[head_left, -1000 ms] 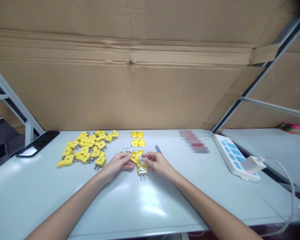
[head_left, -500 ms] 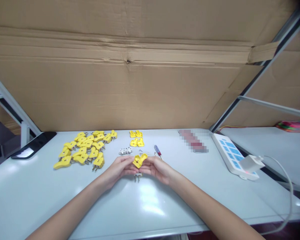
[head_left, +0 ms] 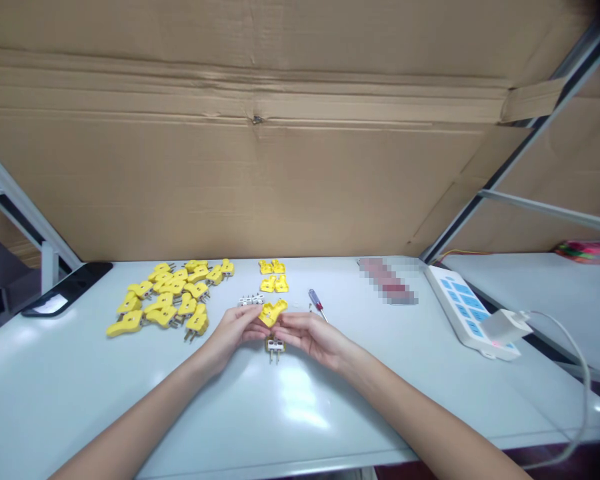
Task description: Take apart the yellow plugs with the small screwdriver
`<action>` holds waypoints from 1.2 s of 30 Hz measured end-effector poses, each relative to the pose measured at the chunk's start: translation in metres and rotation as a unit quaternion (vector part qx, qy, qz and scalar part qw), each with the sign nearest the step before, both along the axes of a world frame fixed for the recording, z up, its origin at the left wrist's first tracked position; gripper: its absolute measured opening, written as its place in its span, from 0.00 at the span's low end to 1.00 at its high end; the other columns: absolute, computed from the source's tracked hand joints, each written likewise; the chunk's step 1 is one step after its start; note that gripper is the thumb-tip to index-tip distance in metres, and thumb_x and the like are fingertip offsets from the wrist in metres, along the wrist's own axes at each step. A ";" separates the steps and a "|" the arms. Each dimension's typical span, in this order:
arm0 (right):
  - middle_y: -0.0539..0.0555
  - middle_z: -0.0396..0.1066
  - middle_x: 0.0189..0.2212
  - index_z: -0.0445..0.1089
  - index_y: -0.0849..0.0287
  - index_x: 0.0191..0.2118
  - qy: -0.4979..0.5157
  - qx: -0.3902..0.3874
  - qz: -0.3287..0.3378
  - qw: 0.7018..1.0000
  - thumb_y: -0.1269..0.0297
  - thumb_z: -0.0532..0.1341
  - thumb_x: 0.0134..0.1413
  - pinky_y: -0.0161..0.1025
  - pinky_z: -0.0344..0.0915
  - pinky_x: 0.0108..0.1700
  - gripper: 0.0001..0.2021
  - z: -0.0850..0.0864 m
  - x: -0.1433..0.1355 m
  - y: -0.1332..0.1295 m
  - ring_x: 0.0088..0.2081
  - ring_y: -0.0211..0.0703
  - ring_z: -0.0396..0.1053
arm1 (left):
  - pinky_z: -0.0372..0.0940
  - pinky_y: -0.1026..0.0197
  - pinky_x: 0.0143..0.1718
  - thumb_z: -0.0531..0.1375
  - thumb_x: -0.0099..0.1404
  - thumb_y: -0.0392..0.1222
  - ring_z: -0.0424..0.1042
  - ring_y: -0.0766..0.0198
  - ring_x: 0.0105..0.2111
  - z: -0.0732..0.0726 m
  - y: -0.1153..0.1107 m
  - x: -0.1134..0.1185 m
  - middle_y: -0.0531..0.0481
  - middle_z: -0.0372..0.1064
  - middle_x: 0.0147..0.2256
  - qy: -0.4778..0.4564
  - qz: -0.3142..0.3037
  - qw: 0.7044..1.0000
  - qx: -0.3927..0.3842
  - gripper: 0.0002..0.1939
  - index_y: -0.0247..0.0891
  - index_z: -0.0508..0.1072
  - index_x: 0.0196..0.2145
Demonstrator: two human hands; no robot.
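Note:
Between my two hands is a yellow plug cover half (head_left: 271,312), its hollow side showing. My left hand (head_left: 237,333) pinches its left edge; the fingers of my right hand (head_left: 310,337) close on its right side. Just below my fingertips lies a white plug insert (head_left: 275,345) with two metal pins pointing toward me and yellow around its edge; its far part is hidden by my fingers. More white pin inserts (head_left: 251,300) sit just beyond my left hand. Several yellow cover halves (head_left: 274,284) rest farther back. A screwdriver (head_left: 317,302) lies beyond my right hand.
A pile of yellow plugs (head_left: 173,287) spreads over the table at the left. A black phone-like slab (head_left: 70,288) is at the far left. On the right stand a white power strip (head_left: 460,310) and a plugged-in charger (head_left: 505,327) with a cable. Cardboard (head_left: 300,193) walls the back.
Both hands have shifted the cover half slightly left and away from me, and it has tilted. More of the white insert below now shows. Small screws behind my fingers are now covered.

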State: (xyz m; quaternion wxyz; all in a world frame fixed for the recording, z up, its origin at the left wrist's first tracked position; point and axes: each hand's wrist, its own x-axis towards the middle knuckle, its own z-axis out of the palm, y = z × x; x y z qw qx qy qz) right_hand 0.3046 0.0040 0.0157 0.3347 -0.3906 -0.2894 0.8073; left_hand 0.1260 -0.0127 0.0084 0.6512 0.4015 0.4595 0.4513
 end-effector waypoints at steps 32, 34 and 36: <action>0.53 0.76 0.27 0.77 0.60 0.32 -0.584 0.410 0.031 0.700 0.75 0.57 0.52 0.37 0.64 0.35 0.10 -0.008 0.054 0.048 0.18 0.38 0.67 | 0.70 0.68 0.28 0.64 0.61 0.40 0.74 0.66 0.24 0.000 0.010 -0.007 0.48 0.73 0.24 0.006 0.065 0.998 -0.019 0.09 0.31 0.73 0.29; 0.55 0.75 0.31 0.77 0.59 0.30 -0.593 0.426 0.033 0.683 0.76 0.59 0.50 0.36 0.63 0.38 0.09 -0.009 0.055 0.049 0.28 0.42 0.71 | 0.71 0.67 0.28 0.64 0.61 0.39 0.74 0.66 0.24 0.000 0.010 -0.008 0.48 0.73 0.25 0.003 0.072 0.997 -0.021 0.07 0.31 0.73 0.29; 0.57 0.74 0.35 0.77 0.59 0.29 -0.602 0.438 0.033 0.667 0.76 0.59 0.49 0.36 0.62 0.40 0.10 -0.010 0.056 0.050 0.36 0.46 0.71 | 0.71 0.67 0.28 0.63 0.62 0.37 0.75 0.66 0.25 0.001 0.010 -0.008 0.47 0.74 0.26 -0.003 0.082 0.996 -0.022 0.05 0.31 0.73 0.30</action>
